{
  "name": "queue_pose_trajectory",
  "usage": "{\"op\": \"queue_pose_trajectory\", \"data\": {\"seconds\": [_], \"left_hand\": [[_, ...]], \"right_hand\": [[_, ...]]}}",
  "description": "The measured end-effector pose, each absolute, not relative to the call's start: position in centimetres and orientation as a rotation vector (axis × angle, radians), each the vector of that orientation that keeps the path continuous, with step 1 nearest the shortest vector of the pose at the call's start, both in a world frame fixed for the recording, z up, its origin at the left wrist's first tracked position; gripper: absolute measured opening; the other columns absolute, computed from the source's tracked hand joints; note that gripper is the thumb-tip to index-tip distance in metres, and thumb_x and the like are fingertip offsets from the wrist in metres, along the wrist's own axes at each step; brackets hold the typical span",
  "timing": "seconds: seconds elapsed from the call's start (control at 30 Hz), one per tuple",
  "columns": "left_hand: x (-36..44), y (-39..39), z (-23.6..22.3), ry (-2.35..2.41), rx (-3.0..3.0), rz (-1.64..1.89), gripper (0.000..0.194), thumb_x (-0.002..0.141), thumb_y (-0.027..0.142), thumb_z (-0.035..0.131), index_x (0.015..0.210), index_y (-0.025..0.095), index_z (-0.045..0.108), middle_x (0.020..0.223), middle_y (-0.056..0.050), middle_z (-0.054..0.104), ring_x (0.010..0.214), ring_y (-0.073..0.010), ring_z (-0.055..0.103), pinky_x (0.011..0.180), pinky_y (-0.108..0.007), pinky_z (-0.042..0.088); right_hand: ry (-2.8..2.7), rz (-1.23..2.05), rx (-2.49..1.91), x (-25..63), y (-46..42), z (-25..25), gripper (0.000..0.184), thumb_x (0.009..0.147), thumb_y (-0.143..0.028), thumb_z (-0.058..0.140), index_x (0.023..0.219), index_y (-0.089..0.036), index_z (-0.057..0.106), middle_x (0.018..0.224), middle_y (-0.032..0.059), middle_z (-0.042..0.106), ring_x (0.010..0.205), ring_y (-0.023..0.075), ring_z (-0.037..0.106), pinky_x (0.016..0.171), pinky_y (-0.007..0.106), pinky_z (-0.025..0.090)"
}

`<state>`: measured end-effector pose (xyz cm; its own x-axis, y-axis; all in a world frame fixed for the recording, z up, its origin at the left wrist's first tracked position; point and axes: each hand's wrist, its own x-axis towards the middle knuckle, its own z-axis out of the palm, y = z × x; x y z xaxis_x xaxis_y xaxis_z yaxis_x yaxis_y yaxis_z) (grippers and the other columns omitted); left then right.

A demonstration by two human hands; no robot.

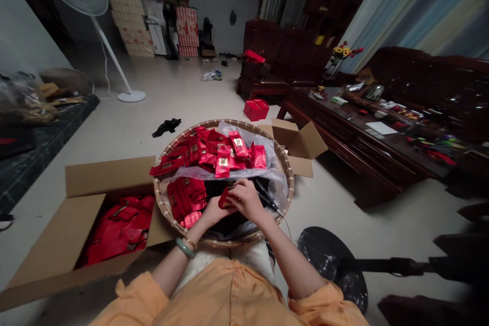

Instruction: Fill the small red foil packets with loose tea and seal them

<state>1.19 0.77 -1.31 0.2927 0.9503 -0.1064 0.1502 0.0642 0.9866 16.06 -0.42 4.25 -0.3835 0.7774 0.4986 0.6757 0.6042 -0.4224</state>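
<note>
A small red packet [224, 198] is held between my two hands over a round woven basket [289, 186]. My left hand [216, 210] grips its lower side, while the fingers of my right hand [246, 197] pinch its upper edge. Clear plastic [278, 175] lines the basket. Filled-looking red packets with gold labels [222, 163] are heaped in its far half. At its near left lie stacked flat red packets [186, 196]. Right of my right hand is a slim black tool with a cord [267, 196]; part of it is hidden.
An open carton [82, 229] full of red packets stands at left. Another open carton [301, 142] sits beyond the basket, near a red box [255, 109]. A dark wooden table [344, 127] runs along the right. A white fan [132, 96] stands at far left, a black round base [332, 260] at near right.
</note>
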Motion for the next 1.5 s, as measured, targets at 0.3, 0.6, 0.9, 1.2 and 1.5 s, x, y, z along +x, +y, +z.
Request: {"op": "queue_pose_trajectory", "data": {"seconds": [0.3, 0.6, 0.9, 1.2, 1.5], "left_hand": [[1.3, 0.2, 0.0, 0.945, 1.060, 0.736, 0.043, 0.053, 0.037, 0.079, 0.082, 0.010, 0.063, 0.068, -0.006, 0.068, 0.058, -0.0195, 0.064, 0.058, -0.029, 0.050], [1.3, 1.0, -0.5, 0.924, 0.957, 0.862, 0.044, 0.067, 0.052, 0.067, 0.083, 0.011, 0.061, 0.059, -0.004, 0.067, 0.054, -0.0186, 0.065, 0.050, -0.025, 0.048], [1.2, 0.7, -0.7, 0.821, 0.840, 0.744, 0.049, 0.064, 0.042, 0.075, 0.097, 0.013, 0.056, 0.083, -0.010, 0.070, 0.061, -0.0199, 0.068, 0.054, -0.027, 0.052], [0.7, 1.1, -1.4, 0.851, 0.728, 0.759, 0.044, 0.061, 0.031, 0.078, 0.094, 0.011, 0.057, 0.109, -0.018, 0.065, 0.064, -0.0187, 0.068, 0.053, -0.027, 0.054], [0.3, 0.8, -1.1, 0.858, 0.721, 0.743, 0.047, 0.060, 0.032, 0.079, 0.095, 0.011, 0.056, 0.113, -0.020, 0.063, 0.064, -0.0197, 0.068, 0.050, -0.026, 0.053]], "right_hand": [[-1.592, 0.645, -1.341, 16.3, -0.4, 2.9, 0.024, 0.077, -0.034, 0.062, 0.095, -0.019, 0.066, 0.089, 0.0074, 0.066, 0.074, 0.0180, 0.059, 0.066, 0.029, 0.048], [-1.453, 0.959, -1.409, 16.8, 0.8, 1.0, 0.028, 0.069, -0.044, 0.065, 0.066, -0.016, 0.067, 0.061, 0.0025, 0.065, 0.054, 0.0138, 0.055, 0.051, 0.023, 0.041], [-1.432, 0.982, -1.433, 16.8, 1.8, -0.5, 0.025, 0.070, -0.040, 0.064, 0.071, -0.015, 0.067, 0.064, 0.0035, 0.067, 0.057, 0.0157, 0.059, 0.053, 0.024, 0.044], [-1.769, 0.106, -2.194, 21.7, 1.2, -3.5, 0.050, 0.073, -0.031, 0.066, 0.120, -0.018, 0.054, 0.111, 0.0175, 0.057, 0.101, 0.0295, 0.052, 0.079, 0.038, 0.041], [-1.769, 0.472, -2.180, 23.9, 1.1, -3.6, 0.054, 0.077, -0.024, 0.060, 0.128, -0.013, 0.046, 0.117, 0.0156, 0.057, 0.106, 0.0253, 0.055, 0.087, 0.032, 0.042]]}}
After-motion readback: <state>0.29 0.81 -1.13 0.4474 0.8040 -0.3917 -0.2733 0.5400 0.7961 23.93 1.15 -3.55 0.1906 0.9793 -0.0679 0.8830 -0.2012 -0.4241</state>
